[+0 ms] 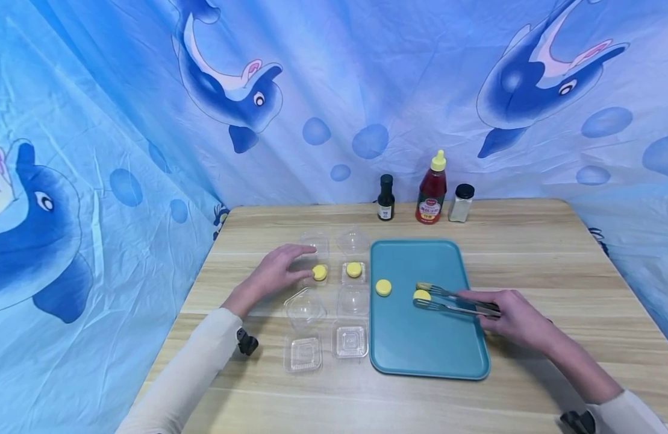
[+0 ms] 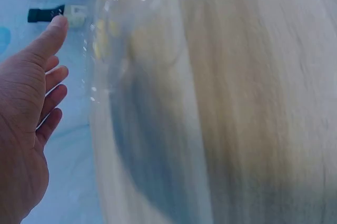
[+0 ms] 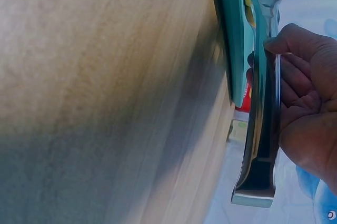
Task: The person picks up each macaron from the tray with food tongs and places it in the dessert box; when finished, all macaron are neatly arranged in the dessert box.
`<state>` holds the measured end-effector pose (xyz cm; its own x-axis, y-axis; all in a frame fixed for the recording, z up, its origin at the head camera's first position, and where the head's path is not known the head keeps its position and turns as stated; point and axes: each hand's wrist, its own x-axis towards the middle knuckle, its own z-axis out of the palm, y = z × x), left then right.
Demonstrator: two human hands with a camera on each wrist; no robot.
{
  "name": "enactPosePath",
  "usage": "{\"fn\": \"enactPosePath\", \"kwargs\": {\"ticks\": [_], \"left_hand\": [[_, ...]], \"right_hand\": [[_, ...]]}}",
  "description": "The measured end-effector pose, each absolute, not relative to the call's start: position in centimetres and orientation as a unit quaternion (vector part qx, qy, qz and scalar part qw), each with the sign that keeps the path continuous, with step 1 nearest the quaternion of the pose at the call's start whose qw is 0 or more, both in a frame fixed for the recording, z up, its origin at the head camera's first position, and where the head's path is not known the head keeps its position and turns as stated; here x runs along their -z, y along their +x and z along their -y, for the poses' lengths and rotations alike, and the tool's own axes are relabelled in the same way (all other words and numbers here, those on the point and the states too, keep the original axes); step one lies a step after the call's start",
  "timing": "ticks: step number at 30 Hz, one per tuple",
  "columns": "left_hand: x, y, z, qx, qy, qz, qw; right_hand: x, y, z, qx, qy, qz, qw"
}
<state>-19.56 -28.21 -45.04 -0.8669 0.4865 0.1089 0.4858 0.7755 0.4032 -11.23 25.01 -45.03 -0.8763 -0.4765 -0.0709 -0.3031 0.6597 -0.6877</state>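
With its fingers and thumb spread loosely, my left hand (image 1: 279,269) is beside a clear plastic box (image 1: 315,244) that has a round yellow macaron-like sweet (image 1: 320,272) in its base. The thumb tip comes right up to that sweet in the head view. In the left wrist view the same hand (image 2: 31,92) holds nothing. My right hand (image 1: 515,316) grips metal tongs (image 3: 258,124). Over the teal tray (image 1: 420,355), the tong tips stand either side of another yellow sweet (image 1: 422,295). A further yellow sweet (image 1: 383,287) lies on the tray's left part.
A second clear box holds a yellow sweet (image 1: 354,269). Nearer stand two more hinged boxes, a left one (image 1: 303,354) and a right one (image 1: 350,340), lids up. Along the back are a dark bottle (image 1: 386,199), a red sauce bottle (image 1: 431,196) and a black-capped jar (image 1: 461,204).
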Motion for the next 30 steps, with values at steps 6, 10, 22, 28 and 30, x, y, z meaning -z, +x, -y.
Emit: {"fn": "enactPosePath", "kwargs": {"ticks": [6, 10, 22, 28, 30], "left_hand": [[44.2, -17.7, 26.0, -0.217, 0.315, -0.924, -0.005], [44.4, -15.7, 24.3, -0.223, 0.372, -0.901, 0.002], [45.2, -10.9, 22.0, -0.193, 0.453, -0.87, 0.031], [45.7, -9.9, 21.8, -0.169, 0.46, -0.871, 0.035], [45.8, -9.8, 21.8, -0.167, 0.455, -0.874, 0.041]], "right_hand": [[45.3, -11.2, -25.3, 0.357, -0.215, -0.901, 0.122], [45.5, -11.2, -25.4, 0.368, -0.208, -0.897, 0.128], [45.3, -11.1, -25.3, 0.375, -0.202, -0.895, 0.134], [45.3, -11.1, -24.9, 0.375, -0.22, -0.891, 0.129], [45.2, -11.1, -24.7, 0.37, -0.227, -0.892, 0.123]]}}
